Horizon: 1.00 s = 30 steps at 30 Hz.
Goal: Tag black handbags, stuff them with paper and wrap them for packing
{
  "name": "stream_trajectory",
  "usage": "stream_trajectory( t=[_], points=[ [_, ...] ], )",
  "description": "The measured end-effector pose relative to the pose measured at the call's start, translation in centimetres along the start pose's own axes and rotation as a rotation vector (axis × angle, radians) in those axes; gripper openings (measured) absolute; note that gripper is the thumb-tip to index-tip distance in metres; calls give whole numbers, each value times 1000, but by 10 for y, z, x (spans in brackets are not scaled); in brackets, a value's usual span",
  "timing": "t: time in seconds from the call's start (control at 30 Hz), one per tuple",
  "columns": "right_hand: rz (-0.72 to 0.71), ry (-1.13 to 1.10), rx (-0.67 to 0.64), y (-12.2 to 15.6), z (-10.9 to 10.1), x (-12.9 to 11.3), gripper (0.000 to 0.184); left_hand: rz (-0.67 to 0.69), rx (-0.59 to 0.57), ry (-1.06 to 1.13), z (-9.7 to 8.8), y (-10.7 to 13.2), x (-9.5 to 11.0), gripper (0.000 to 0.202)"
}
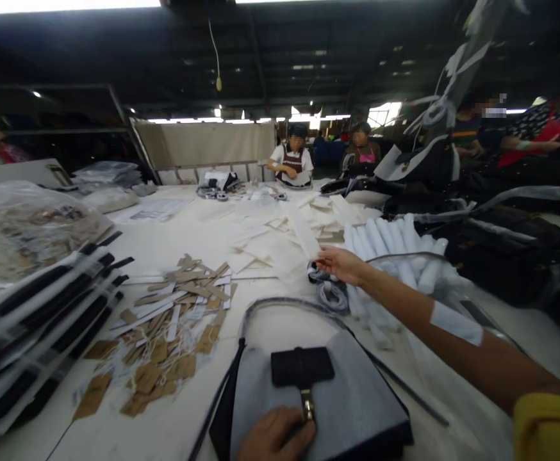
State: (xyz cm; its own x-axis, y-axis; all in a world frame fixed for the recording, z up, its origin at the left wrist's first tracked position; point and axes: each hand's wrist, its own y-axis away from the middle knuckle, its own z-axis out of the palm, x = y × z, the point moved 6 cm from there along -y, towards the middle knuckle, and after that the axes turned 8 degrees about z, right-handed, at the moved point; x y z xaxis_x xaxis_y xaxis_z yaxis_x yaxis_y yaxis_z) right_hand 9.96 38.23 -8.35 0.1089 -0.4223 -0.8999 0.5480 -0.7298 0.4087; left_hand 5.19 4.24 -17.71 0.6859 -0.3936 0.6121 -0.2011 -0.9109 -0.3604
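A dark handbag (378,410) lies in front of me, its front covered by a pale translucent protective sheet (255,378). Across that sheet sits a black flap tab (302,366) with a gold clasp (307,404). My left hand (277,435) is at the bottom edge, fingers bent and thumb against the clasp; its lower part is out of frame. Stretched forward to the right, my right hand (340,264) pinches the near end of a white paper strip (300,227). Rolled, wrapped straps (332,296) lie just below that hand.
Brown and white tags (159,368) are heaped at left, beside long wrapped black straps (44,326) and a plastic bag (30,224). White padded rolls (380,240) lie at right, near piled dark bags (510,237). Across the table, a co-worker (292,160) handles something white.
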Motion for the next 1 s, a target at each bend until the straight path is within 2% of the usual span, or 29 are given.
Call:
stream_trajectory(
  t=[0.07,0.13,0.2,0.27,0.33,0.4,0.47,0.53,0.67,0.83,0.9,1.0],
  points=[
    [119,107,-162,43,0,24,41,98,43,-109,0,5,12,34],
    [150,417,-403,83,4,48,42,151,80,-234,-3,7,21,39],
    [-45,832,-530,115,7,65,39,157,79,-294,-5,6,27,40],
    [-365,1149,-443,134,12,76,42,148,57,-304,-7,4,30,39],
    [-594,1309,-358,146,23,87,46,143,33,-307,-7,3,31,38],
    [-666,1399,-412,153,37,104,52,148,9,-317,-7,2,33,36],
    [-658,1463,-500,155,49,119,58,159,-17,-332,-7,2,33,36],
    [-639,1504,-529,155,55,126,60,173,-47,-341,-9,1,32,37],
    [-647,1483,-514,161,52,116,50,204,-119,-353,-16,-2,30,36],
    [-786,1394,-384,194,43,89,50,253,-165,-414,-21,-2,26,35],
    [-840,1425,-373,207,42,94,48,267,-138,-426,-20,1,24,40],
    [-869,1488,-396,214,39,117,47,294,-106,-434,-16,6,22,50]
  ],
)
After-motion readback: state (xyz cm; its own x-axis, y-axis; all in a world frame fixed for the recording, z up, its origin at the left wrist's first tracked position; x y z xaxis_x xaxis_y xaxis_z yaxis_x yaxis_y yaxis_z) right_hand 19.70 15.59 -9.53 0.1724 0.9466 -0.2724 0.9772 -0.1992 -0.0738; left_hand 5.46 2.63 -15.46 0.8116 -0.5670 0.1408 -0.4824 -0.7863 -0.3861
